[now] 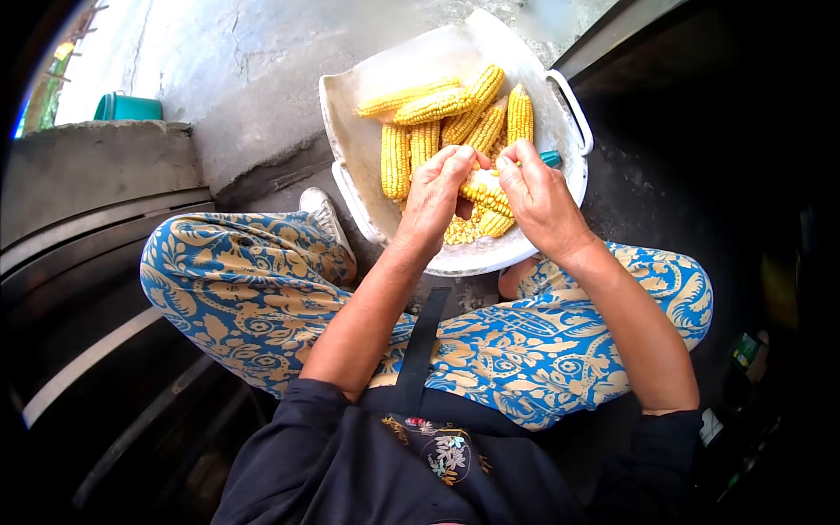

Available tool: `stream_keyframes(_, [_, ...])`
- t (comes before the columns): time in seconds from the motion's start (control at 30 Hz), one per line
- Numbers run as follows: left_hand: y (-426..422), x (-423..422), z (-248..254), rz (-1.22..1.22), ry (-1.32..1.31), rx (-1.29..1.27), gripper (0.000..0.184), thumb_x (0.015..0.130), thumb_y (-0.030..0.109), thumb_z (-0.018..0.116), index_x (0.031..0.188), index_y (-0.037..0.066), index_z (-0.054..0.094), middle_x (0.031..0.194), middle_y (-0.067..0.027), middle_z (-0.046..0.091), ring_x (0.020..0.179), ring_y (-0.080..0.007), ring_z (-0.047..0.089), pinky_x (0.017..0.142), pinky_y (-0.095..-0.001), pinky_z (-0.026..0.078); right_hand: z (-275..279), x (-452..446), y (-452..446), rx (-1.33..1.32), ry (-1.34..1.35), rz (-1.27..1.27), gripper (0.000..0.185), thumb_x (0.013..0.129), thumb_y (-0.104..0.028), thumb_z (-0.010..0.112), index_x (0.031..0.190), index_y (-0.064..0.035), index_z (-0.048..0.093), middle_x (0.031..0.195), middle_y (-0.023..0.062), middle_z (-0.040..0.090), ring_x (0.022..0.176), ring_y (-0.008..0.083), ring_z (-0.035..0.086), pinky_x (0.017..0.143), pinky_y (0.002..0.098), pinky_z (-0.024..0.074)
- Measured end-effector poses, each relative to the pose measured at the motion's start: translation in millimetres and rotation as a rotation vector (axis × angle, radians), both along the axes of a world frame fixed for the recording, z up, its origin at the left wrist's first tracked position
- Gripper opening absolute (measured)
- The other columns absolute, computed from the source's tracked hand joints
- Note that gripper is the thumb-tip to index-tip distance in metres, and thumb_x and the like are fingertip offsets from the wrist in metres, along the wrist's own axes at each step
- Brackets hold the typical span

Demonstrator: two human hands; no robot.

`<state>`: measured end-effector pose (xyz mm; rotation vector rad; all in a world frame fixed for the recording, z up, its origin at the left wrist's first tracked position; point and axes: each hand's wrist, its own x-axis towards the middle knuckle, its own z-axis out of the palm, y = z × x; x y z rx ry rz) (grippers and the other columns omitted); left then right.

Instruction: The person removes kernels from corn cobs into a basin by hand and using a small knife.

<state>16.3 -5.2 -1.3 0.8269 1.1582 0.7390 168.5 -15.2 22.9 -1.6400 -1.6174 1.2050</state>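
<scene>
Both hands are over a white basin [346, 109] that holds several yellow corn cobs [395, 162]. My left hand [436, 194] has its fingers bent, thumb and forefinger closed at the near-left end of a corn cob [486, 194]. My right hand [540, 194] is pinched at the upper right of that same cob, whose top looks pale, partly bare of kernels. Loose kernels [461, 231] lie in the basin below the hands. A small teal object [549, 158] shows just beside my right hand, mostly hidden.
The basin's white handles [573, 114] stick out at its right and lower left. My patterned trouser legs [236, 297] lie on both sides below it. A green bucket [129, 107] stands on a concrete ledge [105, 175] at the upper left. A dark strap [423, 350] hangs at my waist.
</scene>
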Motion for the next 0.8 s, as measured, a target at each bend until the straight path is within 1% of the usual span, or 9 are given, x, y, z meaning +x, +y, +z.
stream_keyframes(0.03, [1.0,-1.1,-2.6,-0.003,-0.002,-0.004,0.036,0.093,0.037,0.043,0.098,0.007,0.062,0.075,0.0001,0.056,0.057,-0.0065,0.049,0.046,-0.0186,0.039,-0.9,0.9,0.2,-0.001,0.015,-0.014,0.02,0.093,-0.02,0.043,0.091,-0.001,0.047,0.081,0.0218,0.06,0.08,0.0396,0.06,0.065,0.0437,0.0461])
stream_keyframes(0.1, [7.2,-6.5,-4.3,0.013,-0.282,-0.147,0.041,0.094,0.041,0.04,0.103,0.006,0.06,0.079,-0.0029,0.06,0.055,-0.0082,0.05,0.048,-0.0197,0.042,-2.7,1.6,2.1,0.002,0.028,-0.027,0.019,0.093,-0.02,0.043,0.092,-0.0012,0.047,0.082,0.0224,0.06,0.081,0.0403,0.06,0.066,0.0442,0.0461])
stream_keyframes(0.17, [11.7,-11.4,-3.9,0.066,-0.569,-0.244,0.049,0.095,0.043,0.034,0.121,0.004,0.05,0.093,-0.0086,0.063,0.052,-0.0123,0.054,0.052,-0.0223,0.047,-5.6,3.3,3.4,0.077,0.111,-0.063,0.019,0.093,-0.02,0.044,0.093,-0.001,0.047,0.083,0.0225,0.06,0.083,0.04,0.06,0.068,0.0437,0.046])
stream_keyframes(0.27, [9.6,-14.7,-4.5,0.087,-0.697,-0.224,0.045,0.094,0.037,0.039,0.124,0.004,0.047,0.098,-0.0096,0.062,0.056,-0.014,0.056,0.056,-0.0238,0.049,-8.5,4.1,6.7,0.076,0.159,-0.071,0.019,0.092,-0.019,0.044,0.094,-0.0007,0.048,0.084,0.0224,0.06,0.084,0.039,0.06,0.07,0.0428,0.0459])
stream_keyframes(0.33, [8.4,-18.1,-13.7,0.009,-0.88,-0.266,0.044,0.09,0.029,0.044,0.127,0.004,0.044,0.112,-0.0124,0.059,0.063,-0.0145,0.057,0.063,-0.0292,0.048,-7.6,3.5,6.9,0.079,0.17,-0.071,0.018,0.092,-0.018,0.044,0.094,-0.0006,0.048,0.084,0.022,0.06,0.084,0.0381,0.06,0.071,0.0421,0.0457])
stream_keyframes(0.43, [4.5,-17.7,-16.6,-0.002,-0.985,-0.288,0.045,0.086,0.023,0.049,0.127,0.005,0.045,0.113,-0.0125,0.058,0.065,-0.015,0.058,0.068,-0.0314,0.047,-2.1,4.7,7.4,0.068,0.188,-0.067,0.018,0.092,-0.018,0.044,0.093,-0.0005,0.048,0.085,0.021,0.06,0.085,0.0363,0.06,0.072,0.0407,0.0454])
stream_keyframes(0.57, [1.1,-15.7,-18.5,0.011,-1.023,-0.266,0.043,0.086,0.024,0.053,0.125,0.006,0.046,0.114,-0.0115,0.057,0.069,-0.014,0.058,0.067,-0.0281,0.047,-3.4,4.0,6.9,0.059,0.206,-0.08,0.018,0.092,-0.017,0.043,0.093,-0.0007,0.048,0.085,0.0194,0.059,0.083,0.0329,0.06,0.073,0.0379,0.0447])
stream_keyframes(0.7, [5.8,-15.5,-17.6,-0.032,-0.869,-0.204,0.041,0.085,0.024,0.057,0.121,0.006,0.049,0.105,-0.0094,0.061,0.065,-0.0125,0.058,0.06,-0.0246,0.047,0.0,3.9,7.0,0.036,0.182,-0.061,0.018,0.093,-0.018,0.041,0.093,-0.0011,0.047,0.083,0.0203,0.059,0.081,0.0343,0.059,0.072,0.0388,0.0441])
stream_keyframes(0.8, [5.8,-11.8,-18.5,-0.02,-0.687,-0.135,0.034,0.085,0.026,0.057,0.111,0.005,0.053,0.096,-0.0079,0.063,0.058,-0.0104,0.055,0.053,-0.0228,0.045,-1.0,2.3,3.0,0.077,0.105,-0.046,0.018,0.094,-0.018,0.04,0.094,-0.0008,0.047,0.081,0.021,0.058,0.079,0.0351,0.058,0.069,0.0401,0.0433])
